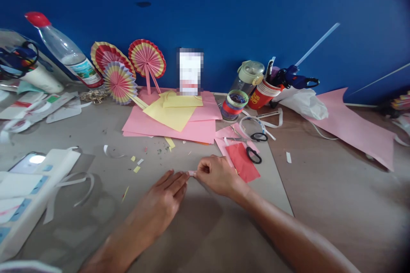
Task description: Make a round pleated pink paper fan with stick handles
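My left hand and my right hand meet over the grey table mat. Between their fingertips is a small folded pink paper piece. The right hand pinches its right end with thumb and fingers curled. The left hand's fingers lie stretched forward, their tips touching its left end. Just right of my right hand lie a red paper sheet and black-handled scissors.
Pink and yellow paper sheets lie behind the hands, with three pleated paper fans at the wall. A bottle, tape rolls, a cup of tools, a large pink sheet and paper scraps lie about.
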Tool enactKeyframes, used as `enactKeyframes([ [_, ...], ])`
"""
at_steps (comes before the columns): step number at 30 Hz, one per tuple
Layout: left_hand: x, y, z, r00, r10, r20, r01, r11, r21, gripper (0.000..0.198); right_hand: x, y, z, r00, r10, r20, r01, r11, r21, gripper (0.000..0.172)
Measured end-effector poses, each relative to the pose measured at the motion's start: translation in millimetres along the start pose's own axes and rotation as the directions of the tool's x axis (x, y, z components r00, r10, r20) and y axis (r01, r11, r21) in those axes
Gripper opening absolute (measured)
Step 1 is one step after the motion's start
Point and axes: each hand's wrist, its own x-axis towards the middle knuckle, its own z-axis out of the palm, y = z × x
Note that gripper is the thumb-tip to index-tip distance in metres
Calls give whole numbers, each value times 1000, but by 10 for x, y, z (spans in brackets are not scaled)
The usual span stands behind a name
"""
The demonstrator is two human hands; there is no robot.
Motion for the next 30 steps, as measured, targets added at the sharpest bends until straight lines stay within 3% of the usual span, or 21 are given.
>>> enactKeyframes([
  [12, -5, 7, 17, 1000, -12, -7, 11, 1000, -27, 32, -16, -80, 1, 997, 78, 2, -76, 982, -173, 19],
  [30, 53, -16, -138, 999, 23, 25, -22, 999, -37, 35, -24, -78, 39, 1000, 20, 4, -19, 986, -167, 25],
])
